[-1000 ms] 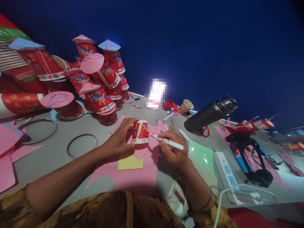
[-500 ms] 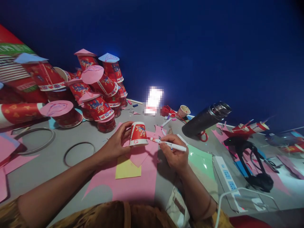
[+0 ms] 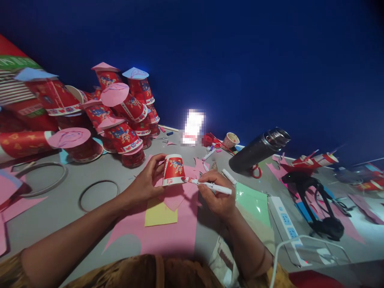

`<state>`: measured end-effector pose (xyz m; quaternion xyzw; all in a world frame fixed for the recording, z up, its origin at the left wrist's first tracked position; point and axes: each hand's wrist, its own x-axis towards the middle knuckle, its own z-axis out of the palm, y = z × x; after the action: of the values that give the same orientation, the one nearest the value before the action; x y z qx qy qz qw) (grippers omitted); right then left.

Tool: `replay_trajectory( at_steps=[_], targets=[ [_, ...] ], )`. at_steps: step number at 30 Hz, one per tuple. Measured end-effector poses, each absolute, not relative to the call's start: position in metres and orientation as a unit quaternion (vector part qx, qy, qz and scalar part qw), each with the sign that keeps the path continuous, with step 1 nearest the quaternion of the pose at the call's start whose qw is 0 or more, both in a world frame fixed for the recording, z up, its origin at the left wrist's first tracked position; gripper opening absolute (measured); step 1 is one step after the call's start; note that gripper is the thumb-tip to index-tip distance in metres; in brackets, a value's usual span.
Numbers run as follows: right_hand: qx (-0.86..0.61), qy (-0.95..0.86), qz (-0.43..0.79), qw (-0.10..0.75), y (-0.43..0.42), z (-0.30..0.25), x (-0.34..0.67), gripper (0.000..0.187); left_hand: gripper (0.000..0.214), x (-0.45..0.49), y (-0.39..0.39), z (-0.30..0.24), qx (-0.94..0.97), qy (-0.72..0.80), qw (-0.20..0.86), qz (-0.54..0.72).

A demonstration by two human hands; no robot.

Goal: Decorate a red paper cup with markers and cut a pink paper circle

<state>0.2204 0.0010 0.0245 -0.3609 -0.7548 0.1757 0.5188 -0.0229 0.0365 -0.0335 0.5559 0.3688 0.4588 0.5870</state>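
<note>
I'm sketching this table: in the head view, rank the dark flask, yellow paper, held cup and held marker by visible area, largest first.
1. Dark flask
2. Yellow paper and held cup: too alike to rank
3. Held marker: long but thin

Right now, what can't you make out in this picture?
Far side of the cup: head view, turned away.
Whether the tip of the marker touches it: head view, too small.
Details of the bright thing: head view, glare and pixelation.
Red thing, lower right: head view, cut by bottom edge.
</note>
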Motion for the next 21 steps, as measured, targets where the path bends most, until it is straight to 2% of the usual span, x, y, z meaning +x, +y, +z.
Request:
replay_trajectory(
  at_steps=[7,14,21],
  targets=[
    [-0.357,-0.746,0.179,0.533,0.0013,0.023,0.2201,0.009,0.08,-0.0219,0.0362,-0.0317,0.555,0.373,0.585,0.46],
    [-0.36,-0.758,0.185,0.511,0.0012,0.0245,0.2192,0.008,0.08,-0.0206,0.0358,-0.0317,0.546,0.369,0.592,0.463],
    [-0.374,-0.725,0.188,0.547,0.0007,0.0222,0.2206,0.008,0.08,-0.0218,0.0363,-0.0345,0.558,0.378,0.577,0.46]
  ],
)
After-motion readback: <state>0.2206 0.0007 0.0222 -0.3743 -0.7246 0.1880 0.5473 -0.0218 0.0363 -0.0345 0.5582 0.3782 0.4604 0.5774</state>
